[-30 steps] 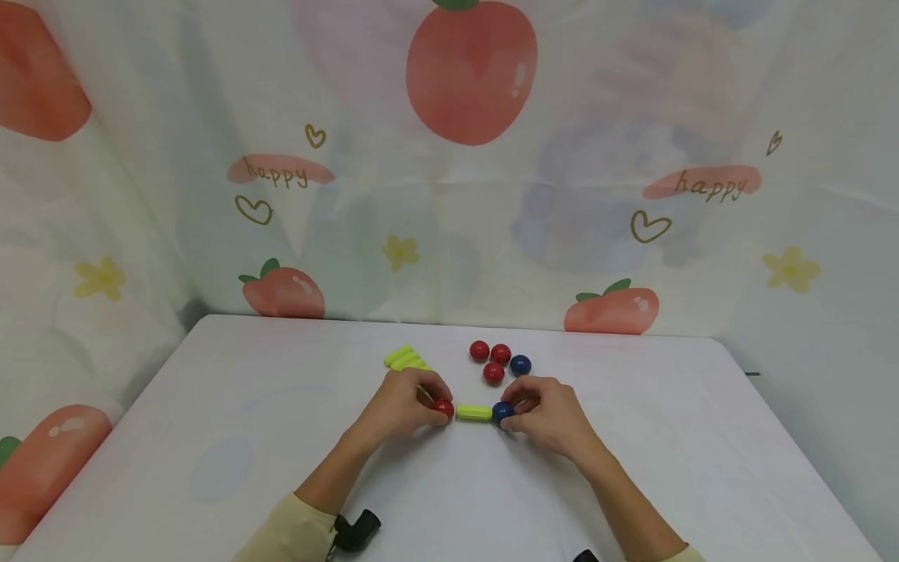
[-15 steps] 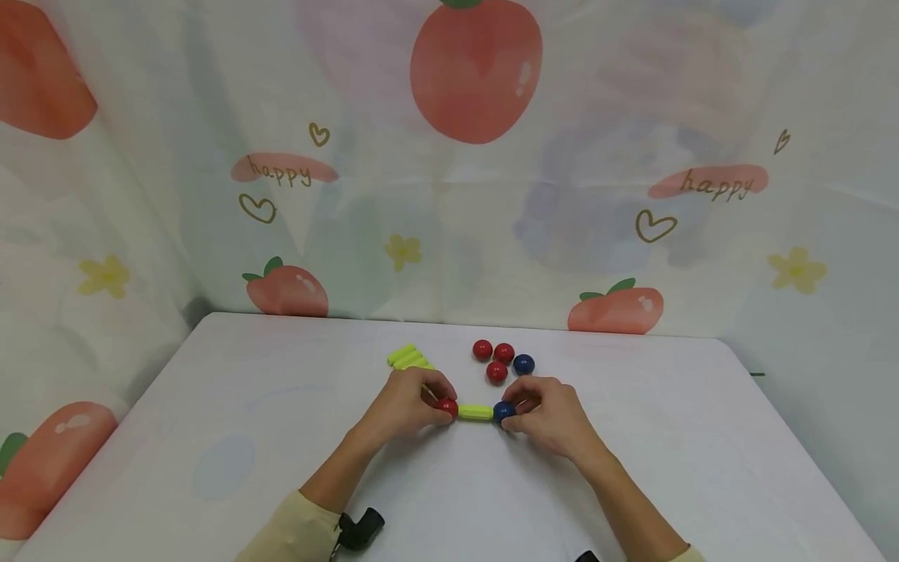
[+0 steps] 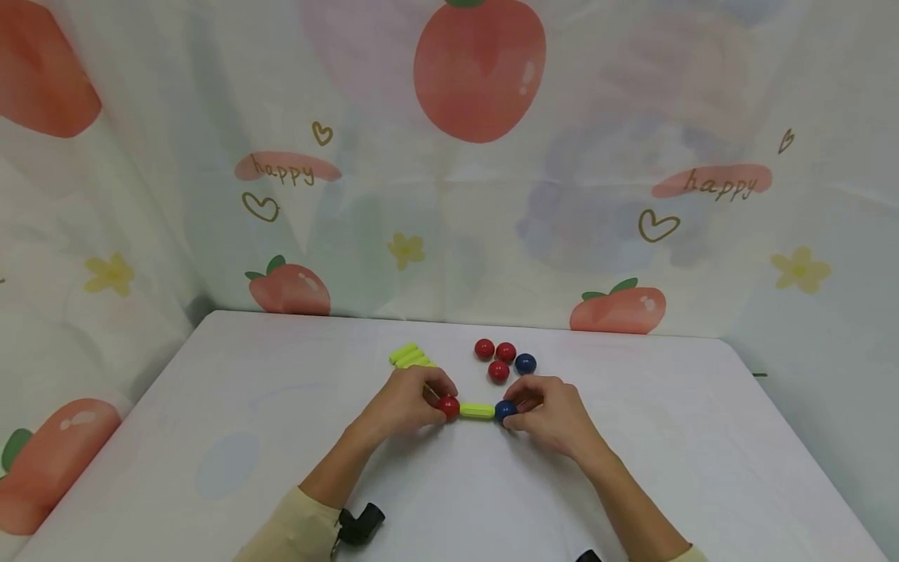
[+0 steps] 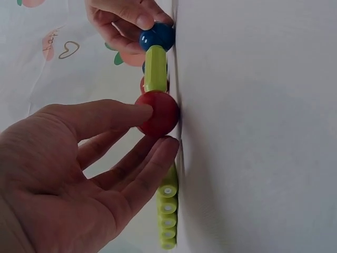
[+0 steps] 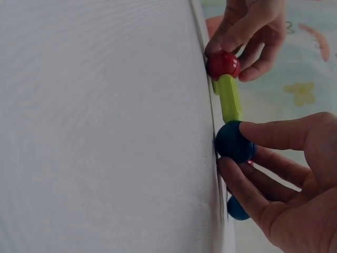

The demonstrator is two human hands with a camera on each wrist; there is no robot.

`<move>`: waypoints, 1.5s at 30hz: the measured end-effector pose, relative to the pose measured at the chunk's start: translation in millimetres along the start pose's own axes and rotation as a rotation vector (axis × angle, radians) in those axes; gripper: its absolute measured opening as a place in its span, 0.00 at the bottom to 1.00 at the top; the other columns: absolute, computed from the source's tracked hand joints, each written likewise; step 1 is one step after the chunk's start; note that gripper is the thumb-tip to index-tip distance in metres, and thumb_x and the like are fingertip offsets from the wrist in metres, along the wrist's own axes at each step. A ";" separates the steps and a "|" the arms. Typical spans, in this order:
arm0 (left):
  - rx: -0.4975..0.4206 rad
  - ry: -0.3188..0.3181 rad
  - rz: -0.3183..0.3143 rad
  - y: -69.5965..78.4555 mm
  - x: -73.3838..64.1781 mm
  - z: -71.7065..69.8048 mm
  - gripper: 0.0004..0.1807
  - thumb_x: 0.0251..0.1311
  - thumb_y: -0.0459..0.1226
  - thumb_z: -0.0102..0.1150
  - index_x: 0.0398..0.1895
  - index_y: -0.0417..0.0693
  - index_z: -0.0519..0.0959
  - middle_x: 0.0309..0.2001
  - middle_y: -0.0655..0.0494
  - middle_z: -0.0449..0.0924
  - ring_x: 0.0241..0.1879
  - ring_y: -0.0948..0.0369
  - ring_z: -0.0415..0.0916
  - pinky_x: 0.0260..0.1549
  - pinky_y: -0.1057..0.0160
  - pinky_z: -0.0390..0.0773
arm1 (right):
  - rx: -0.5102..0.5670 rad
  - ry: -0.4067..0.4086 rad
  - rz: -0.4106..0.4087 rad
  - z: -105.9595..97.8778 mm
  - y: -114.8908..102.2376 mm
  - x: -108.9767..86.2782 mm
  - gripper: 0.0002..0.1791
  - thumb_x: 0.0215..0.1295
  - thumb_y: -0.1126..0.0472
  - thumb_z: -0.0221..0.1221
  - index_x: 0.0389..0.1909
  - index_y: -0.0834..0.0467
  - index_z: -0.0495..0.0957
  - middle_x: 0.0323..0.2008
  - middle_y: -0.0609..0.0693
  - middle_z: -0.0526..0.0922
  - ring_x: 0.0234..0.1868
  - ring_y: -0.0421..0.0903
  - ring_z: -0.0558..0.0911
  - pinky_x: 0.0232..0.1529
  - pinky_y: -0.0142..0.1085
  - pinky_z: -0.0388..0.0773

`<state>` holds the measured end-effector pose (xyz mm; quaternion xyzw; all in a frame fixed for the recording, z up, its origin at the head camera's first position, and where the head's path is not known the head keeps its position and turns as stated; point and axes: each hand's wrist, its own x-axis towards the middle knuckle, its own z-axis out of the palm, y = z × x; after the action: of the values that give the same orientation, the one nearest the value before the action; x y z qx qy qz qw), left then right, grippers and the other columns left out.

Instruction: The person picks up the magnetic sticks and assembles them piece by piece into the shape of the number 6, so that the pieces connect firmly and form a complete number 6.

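A short yellow-green ribbed stick (image 3: 477, 410) lies between a red ball (image 3: 448, 407) and a blue ball (image 3: 505, 410), touching both in one straight row. My left hand (image 3: 407, 400) holds the red ball at its left end. In the left wrist view the thumb (image 4: 139, 113) lies against this ball, with bent fingertips (image 4: 168, 146) at its lower side. At the other end, my right hand (image 3: 551, 412) pinches the blue ball. From the right wrist view, its thumb (image 5: 258, 133) and a finger (image 5: 230, 167) bear on opposite sides of that ball.
Beyond the hands lie three loose red balls (image 3: 499, 371) and another blue ball (image 3: 525, 364). Several more yellow-green sticks (image 3: 410, 357) sit side by side behind the left hand, partly covered by it. A patterned cloth (image 3: 449, 234) hangs behind the white table (image 3: 295, 437).
The small gap between the red ball and the stick has closed as the left hand brought the ball rightward. The left fingers now cover less of the red ball. The right hand stays nearly still.
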<state>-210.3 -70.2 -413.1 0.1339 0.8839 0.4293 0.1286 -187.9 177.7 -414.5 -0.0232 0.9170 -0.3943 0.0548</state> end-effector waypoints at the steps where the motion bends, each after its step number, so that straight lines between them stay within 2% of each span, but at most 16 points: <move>1: -0.004 -0.001 -0.006 0.9 -0.1 -1.1 0.15 0.56 0.30 0.76 0.45 0.51 0.86 0.43 0.56 0.84 0.42 0.58 0.80 0.42 0.59 0.86 | 0.001 -0.001 0.001 -0.4 -0.1 0.0 0.13 0.56 0.65 0.75 0.42 0.53 0.87 0.34 0.47 0.85 0.39 0.46 0.81 0.38 0.35 0.79; 5: -0.001 0.031 -0.008 2.3 1.0 -4.9 0.15 0.56 0.28 0.73 0.46 0.49 0.86 0.44 0.53 0.84 0.41 0.58 0.80 0.40 0.60 0.85 | 0.009 -0.004 0.005 -1.9 0.1 0.0 0.13 0.56 0.65 0.74 0.43 0.53 0.87 0.35 0.47 0.86 0.39 0.46 0.81 0.38 0.35 0.80; 10: 0.061 0.145 0.021 1.1 4.9 -6.6 0.12 0.59 0.29 0.71 0.45 0.48 0.86 0.43 0.53 0.85 0.43 0.57 0.80 0.44 0.59 0.84 | 0.018 0.001 0.009 -2.4 2.2 -1.4 0.14 0.56 0.65 0.74 0.43 0.53 0.87 0.35 0.48 0.86 0.39 0.46 0.81 0.38 0.35 0.80; 15: 0.121 0.216 -0.016 -2.0 9.4 -6.4 0.12 0.59 0.30 0.72 0.44 0.49 0.86 0.42 0.55 0.84 0.44 0.57 0.78 0.48 0.58 0.84 | 0.021 0.001 0.011 0.3 4.5 -2.7 0.14 0.56 0.64 0.74 0.43 0.53 0.87 0.35 0.48 0.85 0.39 0.46 0.81 0.38 0.35 0.80; 18: 0.139 0.223 -0.032 -4.7 13.0 -6.2 0.12 0.58 0.29 0.72 0.44 0.49 0.86 0.42 0.54 0.83 0.44 0.57 0.78 0.48 0.57 0.84 | 0.022 0.000 0.005 1.5 4.4 -2.8 0.13 0.56 0.64 0.74 0.43 0.52 0.87 0.35 0.48 0.85 0.39 0.46 0.81 0.38 0.35 0.80; 23: 0.200 0.221 -0.023 -7.2 20.0 -4.1 0.13 0.56 0.29 0.72 0.45 0.48 0.86 0.41 0.53 0.80 0.43 0.57 0.76 0.47 0.58 0.83 | 0.020 -0.010 -0.002 1.7 3.6 -1.5 0.13 0.56 0.64 0.75 0.43 0.52 0.87 0.36 0.47 0.85 0.39 0.46 0.81 0.38 0.35 0.80; 30: 0.322 0.226 -0.051 -1.5 26.9 2.2 0.14 0.58 0.28 0.71 0.46 0.47 0.86 0.40 0.53 0.79 0.42 0.57 0.75 0.48 0.57 0.83 | 0.005 -0.012 0.000 1.0 1.4 0.3 0.13 0.56 0.64 0.75 0.42 0.52 0.87 0.35 0.47 0.85 0.39 0.46 0.80 0.38 0.35 0.80; 34: 0.380 0.209 -0.066 2.8 28.5 4.2 0.15 0.58 0.27 0.69 0.49 0.46 0.86 0.42 0.52 0.80 0.43 0.57 0.77 0.50 0.58 0.84 | 0.001 -0.010 0.000 0.5 0.8 0.3 0.13 0.56 0.64 0.75 0.42 0.52 0.87 0.35 0.47 0.85 0.39 0.46 0.81 0.38 0.35 0.80; 39: 0.454 0.189 -0.062 7.0 29.4 5.2 0.16 0.59 0.26 0.68 0.50 0.46 0.86 0.44 0.52 0.81 0.42 0.58 0.77 0.46 0.59 0.84 | 0.001 -0.008 0.004 0.2 0.7 -0.4 0.13 0.56 0.65 0.75 0.43 0.52 0.87 0.35 0.47 0.85 0.39 0.46 0.81 0.39 0.36 0.81; 45: 0.474 0.184 -0.050 6.6 30.7 6.4 0.16 0.58 0.26 0.69 0.49 0.46 0.86 0.42 0.52 0.80 0.41 0.59 0.76 0.44 0.60 0.83 | 0.003 -0.010 0.001 -1.0 0.3 -1.4 0.13 0.57 0.65 0.74 0.43 0.52 0.87 0.36 0.47 0.86 0.40 0.45 0.81 0.39 0.36 0.82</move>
<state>-235.8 -50.9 -415.2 0.0987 0.9708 0.2173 0.0230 -186.6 178.8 -413.9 -0.0247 0.9162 -0.3956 0.0594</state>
